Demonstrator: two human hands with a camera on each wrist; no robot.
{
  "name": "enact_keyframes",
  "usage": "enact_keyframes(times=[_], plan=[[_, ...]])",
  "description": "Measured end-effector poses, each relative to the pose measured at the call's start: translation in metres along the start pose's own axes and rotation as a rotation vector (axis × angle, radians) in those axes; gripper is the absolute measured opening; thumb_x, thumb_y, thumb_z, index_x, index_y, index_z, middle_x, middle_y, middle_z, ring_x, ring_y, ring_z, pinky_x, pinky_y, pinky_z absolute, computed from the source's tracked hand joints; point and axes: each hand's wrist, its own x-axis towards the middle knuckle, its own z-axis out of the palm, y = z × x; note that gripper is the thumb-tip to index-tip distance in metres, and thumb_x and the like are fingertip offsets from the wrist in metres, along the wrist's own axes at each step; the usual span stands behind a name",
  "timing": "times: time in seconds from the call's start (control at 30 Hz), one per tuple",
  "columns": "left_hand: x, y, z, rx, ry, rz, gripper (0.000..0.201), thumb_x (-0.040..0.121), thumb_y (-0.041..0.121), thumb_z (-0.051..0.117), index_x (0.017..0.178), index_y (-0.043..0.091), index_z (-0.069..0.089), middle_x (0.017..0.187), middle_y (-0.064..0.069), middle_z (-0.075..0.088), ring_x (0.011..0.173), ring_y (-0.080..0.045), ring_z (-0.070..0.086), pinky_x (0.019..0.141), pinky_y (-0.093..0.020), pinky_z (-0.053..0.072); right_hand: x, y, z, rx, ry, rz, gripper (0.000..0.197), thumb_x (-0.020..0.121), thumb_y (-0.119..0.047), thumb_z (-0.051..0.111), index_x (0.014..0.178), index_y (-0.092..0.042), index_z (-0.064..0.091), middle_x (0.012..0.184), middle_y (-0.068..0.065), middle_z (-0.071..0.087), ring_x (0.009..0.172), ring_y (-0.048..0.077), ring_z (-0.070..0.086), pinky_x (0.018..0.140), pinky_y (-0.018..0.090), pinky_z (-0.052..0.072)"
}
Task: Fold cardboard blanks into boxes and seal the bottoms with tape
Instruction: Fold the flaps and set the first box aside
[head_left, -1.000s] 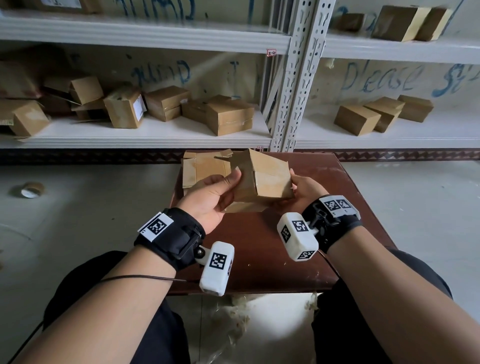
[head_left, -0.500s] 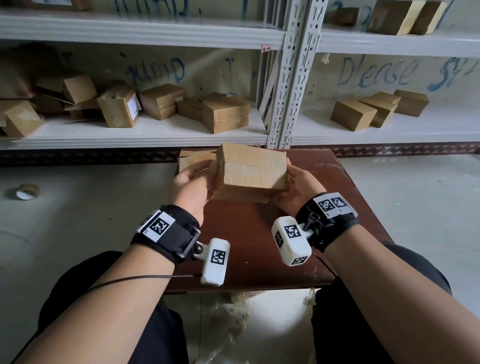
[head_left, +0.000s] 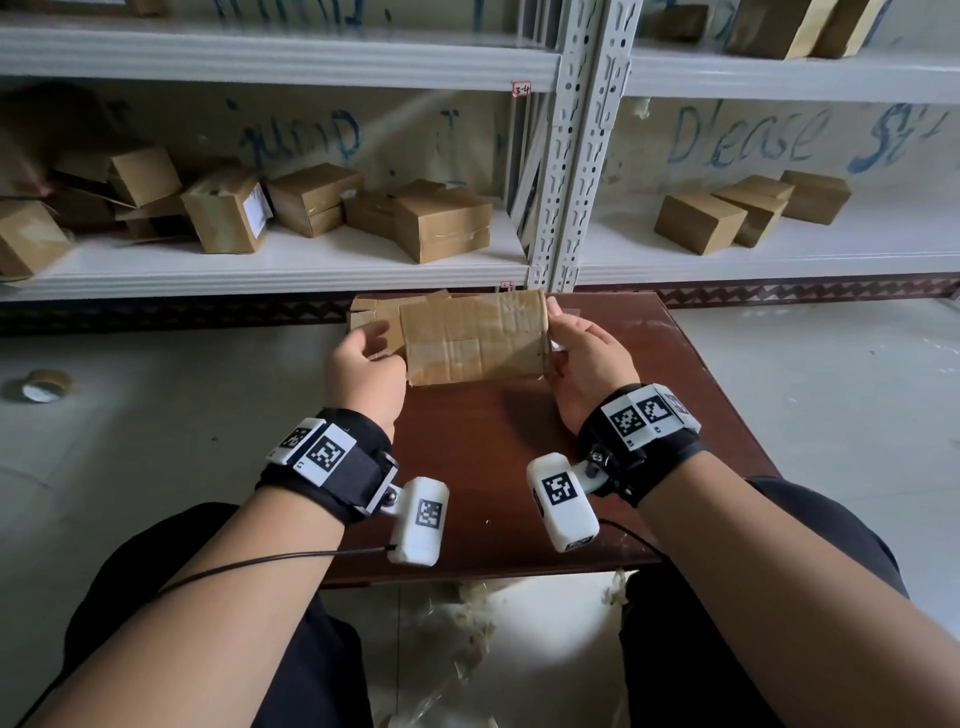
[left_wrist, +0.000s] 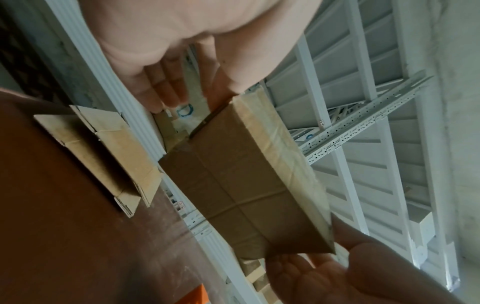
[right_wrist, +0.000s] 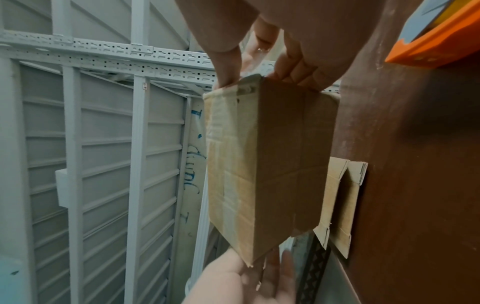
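Setting: white metal shelving (head_left: 291, 270) at 12 o'clock, loaded with small closed cartons (head_left: 441, 223); grey floor, a tape roll (head_left: 44, 384) lying at 9 o'clock.
Surface: dark brown table (head_left: 493, 467) between the knees.
Box: folded cardboard box (head_left: 475, 335) held lengthwise above the table's far edge, one taped face toward the camera.
Blanks: flat cardboard blanks (head_left: 371, 317) stacked on the table at 11 o'clock, just behind the box.
Right hand (head_left: 584, 358): thumb and curled fingers pinch the box's right end.
Left hand (head_left: 363, 364): fingers loosely spread at the box's left end; contact cannot be told.
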Motion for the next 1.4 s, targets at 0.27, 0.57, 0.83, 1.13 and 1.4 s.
enact_keyframes(times=[0.27, 0.57, 0.83, 1.13, 1.4], plan=[[0.005, -0.01, 0.003, 0.067, 0.027, 0.109, 0.024, 0.091, 0.018, 0.055, 0.069, 0.019, 0.064, 0.073, 0.003, 0.06, 0.067, -0.02, 0.048, 0.069, -0.033, 0.044, -0.008, 0.005, 0.01, -0.111, 0.024, -0.137, 0.039, 0.063, -0.043, 0.097, 0.079, -0.017, 0.072, 0.085, 0.012, 0.07, 0.083, 0.03, 0.059, 0.08, 0.041, 0.044], [-0.002, 0.001, 0.008, 0.014, 0.032, -0.154, 0.078, 0.085, 0.082, 0.041, 0.07, 0.006, 0.047, 0.078, -0.026, 0.056, 0.08, -0.047, 0.056, 0.079, -0.05, 0.052, -0.022, 0.004, 0.012, -0.141, -0.094, -0.11, 0.018, 0.086, -0.023, 0.084, 0.08, -0.009, 0.073, 0.07, 0.003, 0.07, 0.057, 0.011, 0.056, 0.058, 0.022, 0.046], [-0.001, 0.001, 0.009, 0.022, 0.053, -0.159, 0.073, 0.077, 0.089, 0.035, 0.075, 0.023, 0.064, 0.087, -0.005, 0.07, 0.09, -0.033, 0.067, 0.091, -0.048, 0.058, -0.022, 0.004, 0.013, -0.066, -0.11, -0.064, 0.016, 0.085, -0.023, 0.083, 0.077, -0.009, 0.079, 0.089, 0.016, 0.069, 0.074, 0.018, 0.057, 0.074, 0.028, 0.047], [-0.008, 0.003, 0.012, 0.049, 0.107, -0.034, 0.06, 0.104, 0.063, 0.036, 0.069, 0.017, 0.049, 0.071, -0.005, 0.055, 0.078, -0.033, 0.056, 0.074, -0.037, 0.045, -0.021, 0.004, 0.012, -0.049, -0.072, -0.015, 0.009, 0.089, -0.015, 0.081, 0.088, -0.006, 0.08, 0.08, 0.007, 0.071, 0.065, 0.012, 0.057, 0.064, 0.018, 0.048], [-0.014, -0.002, 0.016, 0.015, 0.139, 0.008, 0.051, 0.106, 0.057, 0.042, 0.088, 0.01, 0.055, 0.073, 0.0, 0.053, 0.069, -0.02, 0.05, 0.07, -0.032, 0.038, -0.017, 0.008, 0.009, 0.017, -0.066, -0.028, 0.018, 0.082, -0.011, 0.086, 0.092, -0.001, 0.074, 0.083, 0.011, 0.072, 0.058, 0.013, 0.058, 0.064, 0.023, 0.052]])
